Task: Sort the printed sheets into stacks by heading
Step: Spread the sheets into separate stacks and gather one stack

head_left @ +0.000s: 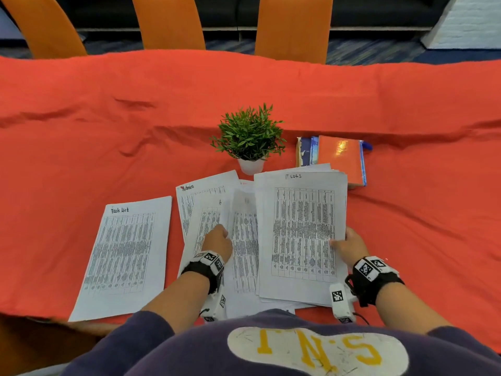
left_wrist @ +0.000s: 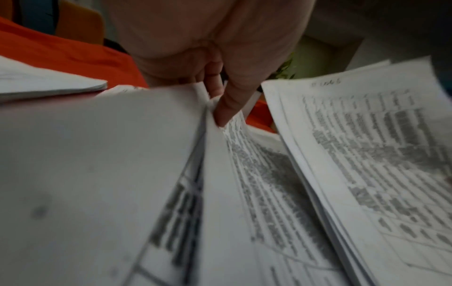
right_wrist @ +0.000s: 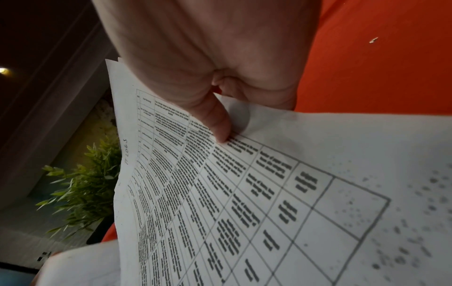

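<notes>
Sheets (head_left: 303,234) lie on the desk (head_left: 406,213) just in front of the plant (head_left: 249,134), which serves as the landmark: a bundle headed "IT Logs" to the plant's near right, a fanned middle lot (head_left: 244,248) straight before it, an "Admin" sheet (head_left: 189,194) to its near left, and a "Task List" stack (head_left: 127,251) farther left. The right hand (head_left: 349,244) pinches the Logs bundle at its right edge, thumb on the printed face and the other fingers (right_wrist: 269,91) curled under, out of sight. The left hand (head_left: 217,241) pinches the edge of a loose sheet (left_wrist: 97,154) in the middle lot, thumb (left_wrist: 229,104) on top; the wrist view is blurred, so how many leaves it holds I cannot tell. Paper like this is likely light, limp and slick leaf on leaf: a single sheet droops and bows when lifted by one edge, and neighbours tend to cling or slide along with it. A bundle is probably stiffer and safer to carry by a long edge near its middle, thumb above and fingers below. For one leaf, taking a corner or side edge and peeling it clear seems best, gently, since a hard pinch creases it. Beyond the Logs bundle, right of the plant, lie some books (head_left: 339,158).
</notes>
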`<state>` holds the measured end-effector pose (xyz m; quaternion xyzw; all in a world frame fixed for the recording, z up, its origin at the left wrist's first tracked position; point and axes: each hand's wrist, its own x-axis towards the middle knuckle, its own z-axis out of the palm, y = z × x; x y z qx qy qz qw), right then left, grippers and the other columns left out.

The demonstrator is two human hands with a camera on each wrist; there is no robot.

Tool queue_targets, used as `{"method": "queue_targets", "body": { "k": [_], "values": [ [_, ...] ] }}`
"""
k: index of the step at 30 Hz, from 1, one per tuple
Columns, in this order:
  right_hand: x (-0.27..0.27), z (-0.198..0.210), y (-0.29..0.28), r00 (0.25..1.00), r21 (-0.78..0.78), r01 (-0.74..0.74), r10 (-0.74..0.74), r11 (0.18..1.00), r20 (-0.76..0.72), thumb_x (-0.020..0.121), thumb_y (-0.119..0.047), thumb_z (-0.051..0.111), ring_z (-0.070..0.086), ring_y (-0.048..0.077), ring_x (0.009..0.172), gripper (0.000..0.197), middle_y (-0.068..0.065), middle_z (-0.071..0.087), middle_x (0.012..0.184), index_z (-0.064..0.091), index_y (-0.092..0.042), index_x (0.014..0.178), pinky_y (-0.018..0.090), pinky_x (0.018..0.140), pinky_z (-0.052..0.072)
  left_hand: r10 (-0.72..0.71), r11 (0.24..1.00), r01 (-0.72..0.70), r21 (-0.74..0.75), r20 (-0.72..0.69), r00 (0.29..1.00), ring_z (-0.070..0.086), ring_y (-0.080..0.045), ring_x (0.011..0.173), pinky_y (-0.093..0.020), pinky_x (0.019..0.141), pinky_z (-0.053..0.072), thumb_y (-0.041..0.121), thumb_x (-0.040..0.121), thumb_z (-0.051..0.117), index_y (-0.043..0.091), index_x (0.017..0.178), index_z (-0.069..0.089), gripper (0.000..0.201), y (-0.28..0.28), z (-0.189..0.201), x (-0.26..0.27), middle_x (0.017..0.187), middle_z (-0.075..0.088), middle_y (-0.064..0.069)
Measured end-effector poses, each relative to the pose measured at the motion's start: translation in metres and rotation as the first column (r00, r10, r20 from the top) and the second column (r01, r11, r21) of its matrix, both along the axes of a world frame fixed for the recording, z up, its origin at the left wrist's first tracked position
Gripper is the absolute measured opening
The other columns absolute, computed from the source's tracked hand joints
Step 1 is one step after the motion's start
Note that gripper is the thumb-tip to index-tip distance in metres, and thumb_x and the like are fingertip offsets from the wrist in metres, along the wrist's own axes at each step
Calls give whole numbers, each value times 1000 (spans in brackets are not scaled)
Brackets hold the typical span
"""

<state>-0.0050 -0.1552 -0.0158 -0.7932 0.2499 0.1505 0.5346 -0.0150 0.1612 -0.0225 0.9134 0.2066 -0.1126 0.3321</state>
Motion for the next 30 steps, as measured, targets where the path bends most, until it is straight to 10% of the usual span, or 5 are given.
{"method": "queue_targets", "body": {
  "k": [12,16,24,30],
  "values": [
    [15,23,-73,927,85,359,-366,930,89,84,10,50,60,31,103,45,18,63,121,59,-12,123,46,95,48,35,981,64,-185,485,874,36,-18,52,-27,49,28,-9,79,34,19,79,46,30,21,139,32,64,44,0],
    [24,25,-80,928,83,352,-360,932,98,78,4,53,62,34,106,36,9,67,112,65,-28,90,52,97,48,170,921,64,-385,544,822,39,-10,54,-18,43,34,-11,82,40,14,85,47,27,20,160,40,71,49,-2],
    [12,61,-11,984,154,49,-75,987,162,83,6,49,63,25,85,38,8,68,96,64,-13,111,32,74,51,247,825,-21,-565,326,912,52,-17,65,-27,55,42,-9,84,43,16,104,38,32,-18,129,39,89,59,-9],
    [8,59,11,997,325,-7,-16,946,69,90,6,46,65,29,94,37,14,68,108,58,-5,123,43,93,50,240,865,-141,-482,151,959,55,-13,71,-27,56,41,-1,87,45,11,121,41,36,-24,90,35,105,62,-9]
  ]
}}
